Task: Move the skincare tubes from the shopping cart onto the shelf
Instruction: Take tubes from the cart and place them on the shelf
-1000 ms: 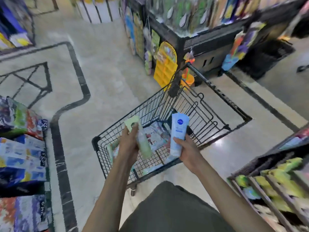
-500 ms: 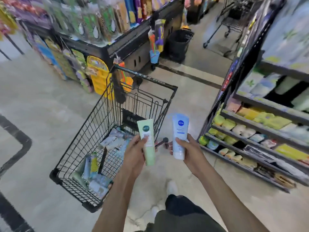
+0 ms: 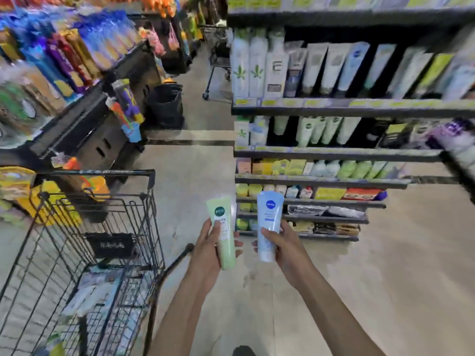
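Tubes: two in hand, one per hand, both upright with caps down. Left hand wraps the lower half of the green tube, thumb across the front, fingers curled behind. Right hand grips the blue-and-white tube the same way, around its lower half. Tubes sit close together but apart, held out over the bare floor.

Cart stands near left; more tubes lie in a loose pile on its wire bottom. Cart handle is just beside the left wrist. Shelf unit stands to the right and farther off, several tiers, mostly filled with standing tubes and boxes. Gaps show on the second tier, right of the pale green tubes; detail there is blurred.

Judged risks: rows on the shelf look tightly packed, so pushing a tube into a narrow gap could topple its neighbours. Placing both tubes at once leaves no free hand to steady the row. Tubes standing on small caps may tip once released.
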Available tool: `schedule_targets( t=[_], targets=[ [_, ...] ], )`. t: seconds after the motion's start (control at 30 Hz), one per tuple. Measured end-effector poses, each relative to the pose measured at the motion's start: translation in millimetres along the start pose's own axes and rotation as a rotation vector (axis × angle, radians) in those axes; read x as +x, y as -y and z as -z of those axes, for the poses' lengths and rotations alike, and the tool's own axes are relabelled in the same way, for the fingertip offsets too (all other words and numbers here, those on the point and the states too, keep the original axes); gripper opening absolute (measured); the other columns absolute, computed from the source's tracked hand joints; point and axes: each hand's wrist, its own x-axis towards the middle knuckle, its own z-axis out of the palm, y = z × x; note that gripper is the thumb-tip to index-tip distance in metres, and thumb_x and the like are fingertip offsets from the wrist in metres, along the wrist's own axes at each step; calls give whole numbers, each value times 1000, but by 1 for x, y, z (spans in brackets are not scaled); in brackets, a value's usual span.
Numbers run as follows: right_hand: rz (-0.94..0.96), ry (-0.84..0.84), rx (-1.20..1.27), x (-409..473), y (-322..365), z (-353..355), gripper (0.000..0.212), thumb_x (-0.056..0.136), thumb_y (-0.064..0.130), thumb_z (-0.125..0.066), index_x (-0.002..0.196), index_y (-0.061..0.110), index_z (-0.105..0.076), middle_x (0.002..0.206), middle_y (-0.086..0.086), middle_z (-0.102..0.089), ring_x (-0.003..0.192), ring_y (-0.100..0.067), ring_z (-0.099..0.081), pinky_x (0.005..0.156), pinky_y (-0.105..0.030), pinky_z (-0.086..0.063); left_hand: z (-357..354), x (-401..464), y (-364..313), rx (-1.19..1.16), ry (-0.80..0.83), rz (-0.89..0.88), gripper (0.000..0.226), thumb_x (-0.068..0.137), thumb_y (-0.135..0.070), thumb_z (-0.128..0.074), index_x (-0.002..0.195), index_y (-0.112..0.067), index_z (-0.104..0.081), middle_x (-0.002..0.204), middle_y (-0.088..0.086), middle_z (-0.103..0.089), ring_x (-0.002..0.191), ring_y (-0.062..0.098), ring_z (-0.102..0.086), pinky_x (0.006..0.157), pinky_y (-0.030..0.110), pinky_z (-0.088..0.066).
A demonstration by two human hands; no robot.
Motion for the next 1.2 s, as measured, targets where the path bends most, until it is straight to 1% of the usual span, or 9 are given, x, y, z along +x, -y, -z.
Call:
schedule_targets(
  t=[0.1,0.2,0.33,0.47,0.63,0.73,0.83,0.93,1.2],
  targets=[
    [25,-46,31,-7,26,53,46,92,9,-73,134,23,-60,117,-8,-76,99,-35,-72,85,-53,-61,-56,10,19,40,53,30,42,97,-37,-58,134,-17,-54,97,18,-70,77,32,-66,70,44,-57],
    [47,-73,56,-12,52,103,46,92,7,-73,132,25,-59,113,-5,-77,89,-27,-74,78,-46,-60,-108,18,39,108,97,21,34,98,-16,-61,131,-18,-58,97,13,-73,81,30,-67,69,43,-57],
    [56,-102,81,-12,77,163,42,92,3,-70,131,16,-61,110,-14,-74,88,-29,-70,76,-44,-58,-168,22,60,169,143,-25,52,80,-2,-75,127,-15,-57,112,22,-71,90,33,-68,70,41,-58],
    [66,-112,86,-8,100,206,39,92,3,-69,128,15,-62,110,-11,-75,90,-27,-69,83,-46,-54,-218,31,73,170,152,-30,48,86,11,-65,130,-8,-56,105,19,-74,80,28,-69,65,35,-58],
    [91,-116,96,11,127,237,36,93,3,-68,127,13,-62,112,-12,-73,91,-26,-69,78,-42,-57,-261,49,74,170,177,-57,47,88,11,-64,130,-9,-58,114,27,-69,87,30,-68,64,35,-58],
    [111,-122,124,28,143,245,36,92,3,-69,125,15,-63,111,-16,-71,86,-30,-72,72,-42,-59,-278,66,69,172,191,-63,45,88,9,-65,128,-10,-58,114,22,-72,89,30,-69,66,37,-59],
    [138,-115,122,48,160,251,38,91,6,-72,126,19,-64,114,-15,-73,94,-40,-72,80,-50,-61,-293,91,63,187,198,-72,45,88,7,-67,128,-11,-59,111,18,-75,91,30,-70,72,41,-60],
    [168,-123,90,69,184,255,38,93,7,-71,127,21,-64,112,-10,-75,94,-38,-74,85,-53,-60,-311,121,56,177,201,-109,48,88,8,-66,129,-15,-59,111,16,-75,91,29,-73,76,43,-60],
    [267,-169,-61,148,269,252,36,94,13,-73,127,22,-62,111,-4,-77,102,-32,-74,90,-57,-60,-355,194,25,49,232,-120,53,78,4,-74,126,-15,-59,103,16,-76,80,29,-70,63,37,-61]
  ],
)
